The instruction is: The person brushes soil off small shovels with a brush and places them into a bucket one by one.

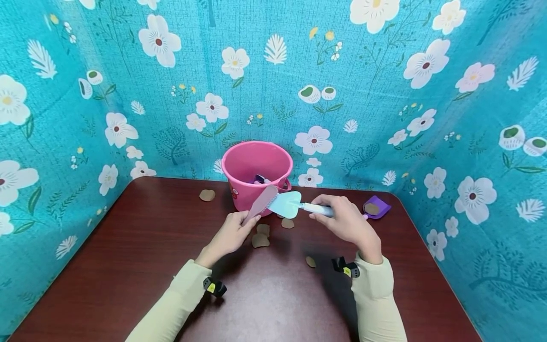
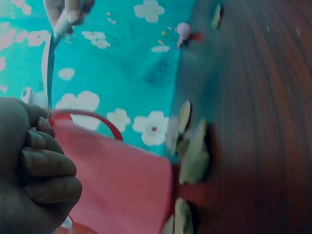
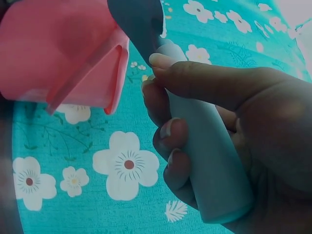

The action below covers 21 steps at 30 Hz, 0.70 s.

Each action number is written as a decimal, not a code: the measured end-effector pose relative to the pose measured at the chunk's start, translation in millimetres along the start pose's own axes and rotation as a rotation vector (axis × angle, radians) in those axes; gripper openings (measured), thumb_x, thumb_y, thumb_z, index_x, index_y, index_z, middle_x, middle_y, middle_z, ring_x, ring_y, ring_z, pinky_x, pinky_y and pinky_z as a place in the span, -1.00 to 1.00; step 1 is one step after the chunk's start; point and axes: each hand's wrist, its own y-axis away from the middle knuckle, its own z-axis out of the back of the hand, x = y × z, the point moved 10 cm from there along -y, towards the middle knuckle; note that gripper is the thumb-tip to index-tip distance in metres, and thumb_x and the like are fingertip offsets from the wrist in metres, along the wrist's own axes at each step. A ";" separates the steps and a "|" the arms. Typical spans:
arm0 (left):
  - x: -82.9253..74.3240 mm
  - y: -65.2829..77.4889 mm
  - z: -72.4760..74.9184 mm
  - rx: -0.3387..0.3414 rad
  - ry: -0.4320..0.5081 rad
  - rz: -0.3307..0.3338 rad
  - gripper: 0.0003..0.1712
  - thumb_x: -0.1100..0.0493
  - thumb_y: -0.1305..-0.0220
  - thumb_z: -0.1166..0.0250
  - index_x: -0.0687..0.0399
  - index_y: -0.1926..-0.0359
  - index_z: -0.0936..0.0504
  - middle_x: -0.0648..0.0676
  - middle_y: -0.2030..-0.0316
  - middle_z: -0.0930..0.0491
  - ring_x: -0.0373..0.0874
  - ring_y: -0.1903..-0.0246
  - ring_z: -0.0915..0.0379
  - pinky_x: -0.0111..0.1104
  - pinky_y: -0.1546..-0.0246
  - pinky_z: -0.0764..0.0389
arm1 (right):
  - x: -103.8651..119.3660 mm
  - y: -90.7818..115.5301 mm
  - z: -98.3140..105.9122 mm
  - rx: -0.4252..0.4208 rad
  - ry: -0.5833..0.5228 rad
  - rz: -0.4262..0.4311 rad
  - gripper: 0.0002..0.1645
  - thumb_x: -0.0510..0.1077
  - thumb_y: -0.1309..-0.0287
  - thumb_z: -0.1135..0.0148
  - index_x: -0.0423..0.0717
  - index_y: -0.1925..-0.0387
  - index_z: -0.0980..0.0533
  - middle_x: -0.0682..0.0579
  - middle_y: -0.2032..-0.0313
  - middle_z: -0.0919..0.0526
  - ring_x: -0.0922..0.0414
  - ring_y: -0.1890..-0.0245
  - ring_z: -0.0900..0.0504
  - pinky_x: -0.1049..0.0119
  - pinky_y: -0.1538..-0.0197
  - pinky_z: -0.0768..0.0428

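Note:
My left hand [image 1: 231, 232] grips a flat pink brush [image 1: 259, 205], its head tilted up to the right. My right hand [image 1: 342, 216] holds a light blue shovel [image 1: 285, 204] by its pale handle [image 3: 204, 151], fingers and thumb wrapped round it. The brush's edge meets or overlaps the shovel blade, just in front of the pink bucket [image 1: 243, 192]; whether they touch cannot be told. Below them lie several brown, leaf-like flat pieces [image 1: 260, 240] on the table. In the left wrist view the brush is mostly hidden by the curled fingers [image 2: 46, 163].
Some dark and purple items [image 1: 259, 179] sit inside the bucket. At the right back edge lies a purple dustpan [image 1: 379, 207] with a brown piece on it. Another brown piece [image 1: 207, 195] is left of the bucket. Flowered blue cloth [image 1: 265, 85] hangs behind the dark table [image 1: 128, 256].

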 end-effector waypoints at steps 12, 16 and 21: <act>-36.0 7.5 -20.1 0.054 -0.038 -0.135 -0.70 0.00 -0.51 -0.20 0.01 0.40 -0.54 -0.14 0.69 -0.30 -0.32 0.65 -0.18 -0.41 0.50 -0.31 | 10.9 -6.0 -14.0 0.014 0.031 0.041 -0.78 -0.11 -0.17 -0.48 0.02 0.15 -0.66 0.16 0.36 -0.68 0.17 0.38 -0.57 0.20 0.26 -0.56; -27.1 5.5 -16.7 0.039 -0.093 -0.109 -0.70 0.02 -0.52 -0.19 0.01 0.41 -0.54 -0.16 0.69 -0.30 -0.33 0.65 -0.20 -0.38 0.46 -0.32 | 8.7 -4.8 -11.6 0.010 0.050 0.021 -0.79 -0.09 -0.17 -0.49 0.06 0.16 -0.66 0.18 0.38 -0.66 0.18 0.40 -0.56 0.20 0.28 -0.54; -6.6 2.7 -6.2 0.028 -0.068 -0.022 -0.70 0.02 -0.54 -0.16 0.08 0.33 -0.56 -0.08 0.66 -0.33 -0.30 0.68 -0.18 -0.43 0.65 -0.30 | 3.5 -1.1 -3.4 0.001 0.026 0.001 -0.79 -0.08 -0.19 -0.47 0.06 0.14 -0.66 0.16 0.36 -0.66 0.14 0.38 -0.55 0.18 0.29 -0.52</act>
